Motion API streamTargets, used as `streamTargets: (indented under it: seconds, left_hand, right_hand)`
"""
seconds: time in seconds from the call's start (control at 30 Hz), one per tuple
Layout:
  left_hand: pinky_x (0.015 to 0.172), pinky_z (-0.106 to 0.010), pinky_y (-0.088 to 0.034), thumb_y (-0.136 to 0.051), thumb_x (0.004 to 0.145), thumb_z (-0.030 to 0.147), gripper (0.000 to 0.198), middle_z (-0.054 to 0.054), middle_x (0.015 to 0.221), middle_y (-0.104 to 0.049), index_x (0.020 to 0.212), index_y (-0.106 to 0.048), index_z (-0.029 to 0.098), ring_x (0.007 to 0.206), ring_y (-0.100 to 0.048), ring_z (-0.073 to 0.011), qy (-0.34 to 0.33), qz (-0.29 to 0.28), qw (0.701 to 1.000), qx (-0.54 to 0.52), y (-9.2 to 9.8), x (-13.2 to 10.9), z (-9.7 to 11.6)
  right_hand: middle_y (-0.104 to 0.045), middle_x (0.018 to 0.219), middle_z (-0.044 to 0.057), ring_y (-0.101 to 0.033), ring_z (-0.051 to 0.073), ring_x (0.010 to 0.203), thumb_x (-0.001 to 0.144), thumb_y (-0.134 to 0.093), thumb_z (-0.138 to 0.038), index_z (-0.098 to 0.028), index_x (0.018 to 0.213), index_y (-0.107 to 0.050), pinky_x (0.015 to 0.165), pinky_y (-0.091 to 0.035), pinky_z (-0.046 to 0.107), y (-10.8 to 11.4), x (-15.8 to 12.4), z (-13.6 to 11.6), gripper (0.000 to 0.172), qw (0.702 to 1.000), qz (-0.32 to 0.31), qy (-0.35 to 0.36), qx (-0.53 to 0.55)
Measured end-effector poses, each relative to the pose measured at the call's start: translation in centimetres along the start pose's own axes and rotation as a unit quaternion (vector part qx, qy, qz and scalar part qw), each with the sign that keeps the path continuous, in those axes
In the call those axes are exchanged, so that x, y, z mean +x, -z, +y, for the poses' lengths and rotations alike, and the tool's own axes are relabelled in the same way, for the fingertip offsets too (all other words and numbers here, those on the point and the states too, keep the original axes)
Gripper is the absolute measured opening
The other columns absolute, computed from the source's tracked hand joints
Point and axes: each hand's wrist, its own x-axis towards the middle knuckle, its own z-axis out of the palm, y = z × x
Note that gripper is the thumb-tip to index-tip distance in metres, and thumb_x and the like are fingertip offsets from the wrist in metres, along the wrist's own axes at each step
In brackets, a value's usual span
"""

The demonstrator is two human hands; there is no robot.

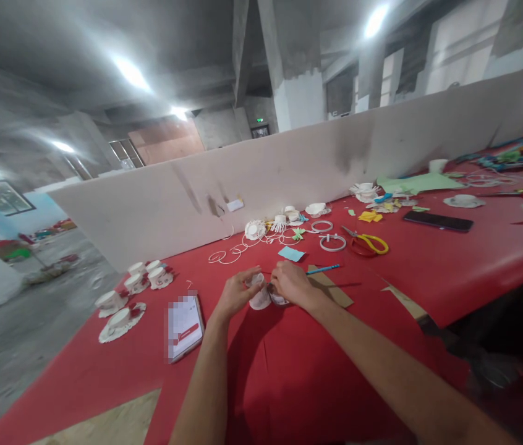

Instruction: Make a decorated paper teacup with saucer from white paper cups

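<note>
Near the middle of the red table, my left hand (240, 291) has its fingers around the upper part of a white paper cup (260, 300). Beside it, my right hand (290, 282) is closed, fingers pressed together, at a small round item (279, 299) just right of the cup. The fingers partly cover that item, and what they pinch is too small to make out. A blue pencil (323, 269) and a brown card piece (331, 289) lie right of my right hand. A light blue paper piece (292, 254) lies behind it.
Several white cup shapes (137, 283) and a lit phone (186, 327) are on the left. Yellow-handled scissors (371, 242), tape rings (332, 243), a dark phone (438, 221) and green paper (421, 183) lie to the right. A pale partition (261, 179) runs along the back edge.
</note>
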Motion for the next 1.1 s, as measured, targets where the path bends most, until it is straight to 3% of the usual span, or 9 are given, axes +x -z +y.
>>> streamTargets:
  seconds: [0.3,0.53,0.7,0.9,1.1]
  left_hand:
    - [0.087,-0.031,-0.046,-0.060,0.073,0.038,0.045,-0.003,0.112,-0.066,0.115,-0.061,0.021,0.094,-0.062,-0.0193,-0.005,-0.011,1.000,-0.015,0.15,-0.15,0.05]
    - [0.094,-0.033,-0.043,-0.059,0.073,0.032,0.039,-0.007,0.127,-0.056,0.109,-0.064,0.021,0.113,-0.053,-0.0227,-0.044,-0.019,0.999,-0.009,0.14,-0.10,0.00]
    - [0.094,-0.036,-0.044,-0.057,0.076,0.037,0.041,-0.007,0.121,-0.060,0.114,-0.062,0.021,0.110,-0.055,-0.0232,-0.054,-0.015,0.998,0.034,0.03,-0.05,0.10]
    - [0.094,-0.040,-0.043,-0.057,0.077,0.044,0.037,-0.009,0.116,-0.061,0.106,-0.067,0.024,0.107,-0.055,-0.0248,-0.083,0.022,0.990,0.111,0.22,0.02,0.34]
    - [0.091,-0.034,-0.045,-0.055,0.080,0.039,0.034,-0.007,0.116,-0.061,0.108,-0.064,0.023,0.106,-0.057,-0.0213,-0.081,0.009,0.995,0.063,0.37,0.00,0.10]
  right_hand:
    - [-0.065,0.089,0.010,-0.059,0.020,0.085,0.083,-0.046,-0.024,-0.016,0.084,-0.071,0.065,-0.042,0.026,0.20,-0.06,-0.03,0.026,1.000,0.008,-0.002,-0.004]
    - [-0.065,0.090,0.010,-0.058,0.019,0.087,0.084,-0.046,-0.024,-0.015,0.085,-0.070,0.066,-0.042,0.025,0.01,-0.02,0.04,0.026,1.000,0.011,0.002,-0.002]
    - [-0.065,0.091,0.010,-0.058,0.020,0.089,0.085,-0.046,-0.025,-0.016,0.086,-0.070,0.069,-0.043,0.026,-0.08,0.03,0.05,0.026,1.000,0.011,0.007,-0.001]
    - [-0.065,0.093,0.011,-0.057,0.020,0.090,0.085,-0.046,-0.025,-0.015,0.089,-0.070,0.070,-0.042,0.026,0.03,-0.14,-0.03,0.026,1.000,0.018,0.009,0.005]
    - [-0.065,0.092,0.011,-0.057,0.020,0.090,0.084,-0.046,-0.025,-0.015,0.088,-0.070,0.071,-0.042,0.026,-0.25,-0.08,0.07,0.026,1.000,0.022,0.010,0.011]
